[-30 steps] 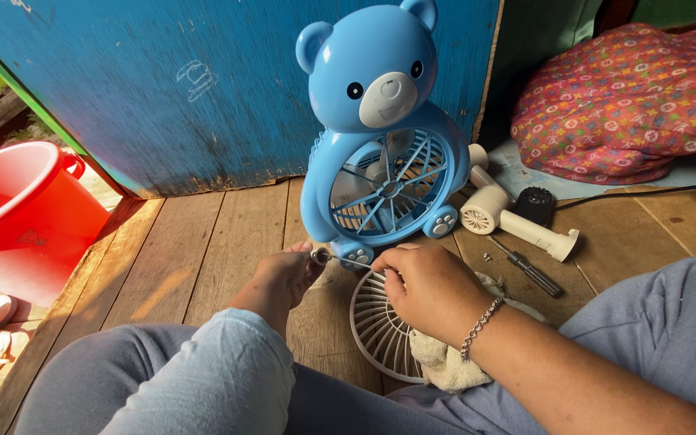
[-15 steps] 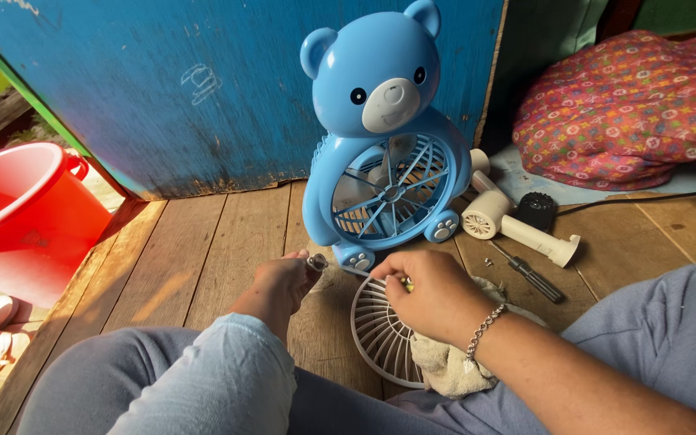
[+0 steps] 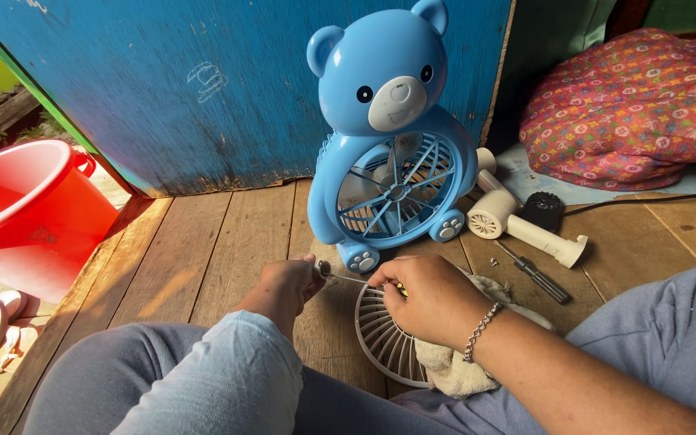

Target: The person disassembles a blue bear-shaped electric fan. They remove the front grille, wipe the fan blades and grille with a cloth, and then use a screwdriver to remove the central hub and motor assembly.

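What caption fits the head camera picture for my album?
Both hands, left hand and right hand, hold a thin tool before a blue bear fan.

The bear fan (image 3: 392, 133) is sky blue with a pale grey muzzle, black eyes and white paw pads. The wall (image 3: 203, 89) behind it is scuffed deep blue with a green edge. The bucket (image 3: 30, 209) is bright red. The floor (image 3: 219, 250) is brown wood. The grille (image 3: 384, 338) is white, and the cloth (image 3: 453, 370) is cream. The hair dryer (image 3: 517, 225) is off-white with a black cap. The cushion (image 3: 638, 105) is pink-red with a small many-coloured flower print. The trousers (image 3: 187, 387) are grey-blue. The bracelet (image 3: 481, 330) is silver.
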